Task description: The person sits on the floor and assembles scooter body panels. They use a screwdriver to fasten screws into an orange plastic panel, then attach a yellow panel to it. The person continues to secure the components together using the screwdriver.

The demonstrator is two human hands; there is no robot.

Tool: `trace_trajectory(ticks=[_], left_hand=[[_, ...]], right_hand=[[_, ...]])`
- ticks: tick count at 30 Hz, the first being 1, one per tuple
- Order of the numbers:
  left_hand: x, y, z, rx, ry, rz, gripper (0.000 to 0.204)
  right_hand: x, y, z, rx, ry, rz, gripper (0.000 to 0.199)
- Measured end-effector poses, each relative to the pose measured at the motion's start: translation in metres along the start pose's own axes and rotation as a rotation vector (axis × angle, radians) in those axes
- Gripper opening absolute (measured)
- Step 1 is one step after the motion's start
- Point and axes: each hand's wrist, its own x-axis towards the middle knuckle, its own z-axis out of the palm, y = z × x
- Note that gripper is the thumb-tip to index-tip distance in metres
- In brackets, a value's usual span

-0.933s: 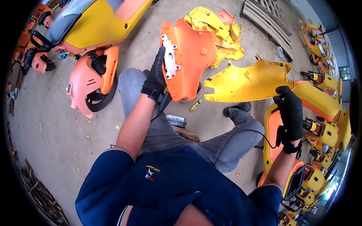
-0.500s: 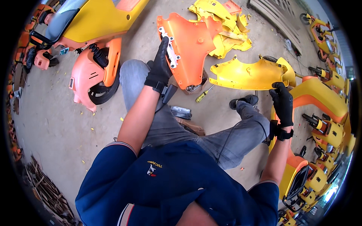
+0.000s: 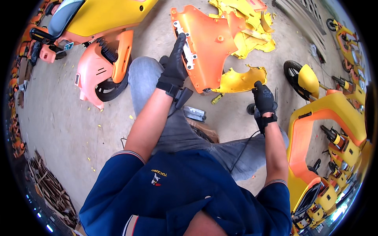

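Closer to the orange panel (image 3: pixel 210 43) than half a second ago, the curved yellow panel (image 3: pixel 242 82) now sits at 2 o'clock from the middle of the view, and its left end passes behind the orange panel's lower right edge. Whether the two touch there cannot be told. The right hand (image 3: pixel 264 98), black-gloved, travels inward with it and grasps the yellow panel at its right end, at about half past 2.

The orange panel stands tilted just past 12 o'clock, its ribless inner face with a small round boss turned toward the person. The left hand (image 3: pixel 175 67), also gloved, lies near half past 11 and grips the orange panel by its left edge, fingers along the white bracket (image 3: pixel 189 56) fixed there.

Just below the yellow panel, near the centre, a yellow-handled screwdriver (image 3: pixel 217 98) lies on the floor (image 3: pixel 232 122). Near it, toward the person, is a silvery box-like object (image 3: pixel 195 113). At 1 o'clock, beyond the panels, yellow body pieces (image 3: pixel 256 33) lie heaped. A pink scooter front (image 3: pixel 92 72) with a dark wheel rests at 10 o'clock; a wheel under a yellow fender (image 3: pixel 308 80) stands between 2 and 3, and a bundle of sticks (image 3: pixel 49 185) lies at 8.
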Motion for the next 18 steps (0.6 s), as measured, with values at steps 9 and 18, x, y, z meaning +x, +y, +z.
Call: trace_trajectory(ticks=[9,18], left_hand=[[0.004,-0.004,-0.005,0.044,0.021,0.031,0.057],[0.004,-0.006,-0.008,0.055,0.017,0.042,0.056]], right_hand=[[0.013,0.003,0.039,-0.233,0.008,0.030,0.018],[0.010,0.006,0.026,-0.115,-0.081,0.052,0.017]])
